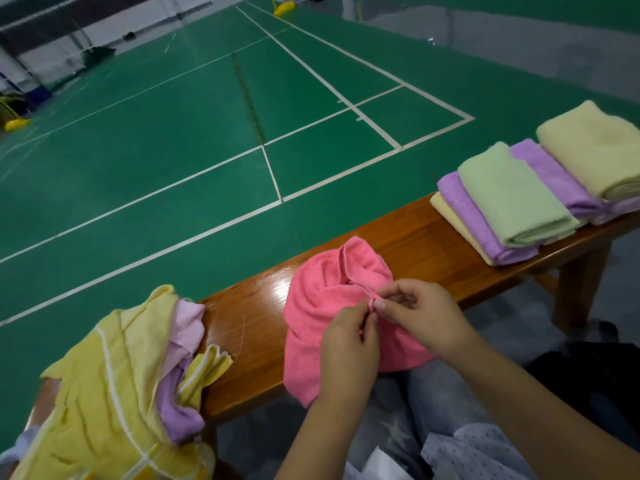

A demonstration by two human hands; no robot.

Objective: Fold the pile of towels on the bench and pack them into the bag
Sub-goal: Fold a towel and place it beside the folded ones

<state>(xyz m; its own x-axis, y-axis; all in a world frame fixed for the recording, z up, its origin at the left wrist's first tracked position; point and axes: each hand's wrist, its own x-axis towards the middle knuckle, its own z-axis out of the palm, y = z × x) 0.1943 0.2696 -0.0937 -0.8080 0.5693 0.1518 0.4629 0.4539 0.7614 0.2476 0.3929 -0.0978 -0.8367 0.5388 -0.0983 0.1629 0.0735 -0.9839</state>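
Both hands pinch one edge of a pink towel on the table.

The pink towel (322, 299) lies crumpled on the middle of the wooden table (412, 233), its near part hanging off the front edge. The left hand (348, 344) and right hand (420, 311) meet above it, fingers (382, 304) curled, pinching the same hem. Unfolded yellow and purple towels (114, 386) are heaped at the left end; folded towels (519, 199) are stacked at the right.

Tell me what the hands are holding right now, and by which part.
Both the left hand and the right hand pinch the pink towel at one spot on its hemmed edge.
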